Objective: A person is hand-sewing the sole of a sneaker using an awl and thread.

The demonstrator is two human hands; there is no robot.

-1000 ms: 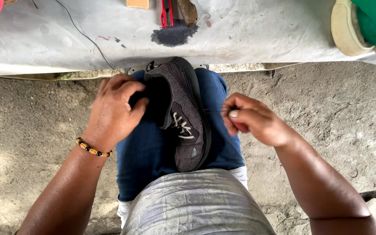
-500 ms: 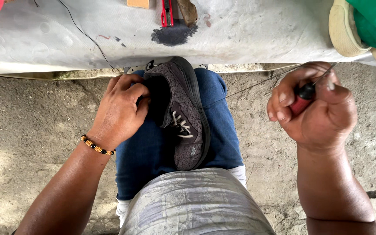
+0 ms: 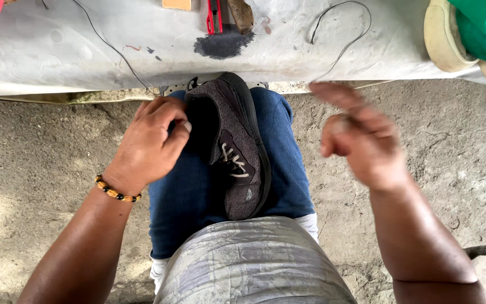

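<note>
**Dark shoe on lap, left hand at its opening**

Dark grey knit sneaker with black sole and pale laces [image 3: 234,149] lies on the person's lap, across blue denim jeans [image 3: 189,197], toe toward the body, heel toward the tabletop edge.

Left hand [image 3: 153,143] grips the sneaker at its collar, fingers curled over the rim of the opening, thumb side against the upper. Beaded bracelet of amber and black beads [image 3: 116,190] on that wrist.

Right hand [image 3: 358,135] raised to the right of the knee, well apart from the sneaker, blurred. Fingers loosely bent, index extended; cannot tell whether anything is pinched in it.

White plastic-covered tabletop [image 3: 85,50] runs along the top of the view. On it: thin black thread or cord [image 3: 344,34] looping near the edge, a dark grey stain [image 3: 223,44], a red-handled tool [image 3: 215,17] beside a brown wooden piece [image 3: 242,16]. A cream shoe sole [image 3: 442,39] at far right, next to green cloth [image 3: 485,28].

Bare cracked concrete floor [image 3: 40,169] below. Grey patterned shirt [image 3: 254,264] at bottom of view.
</note>
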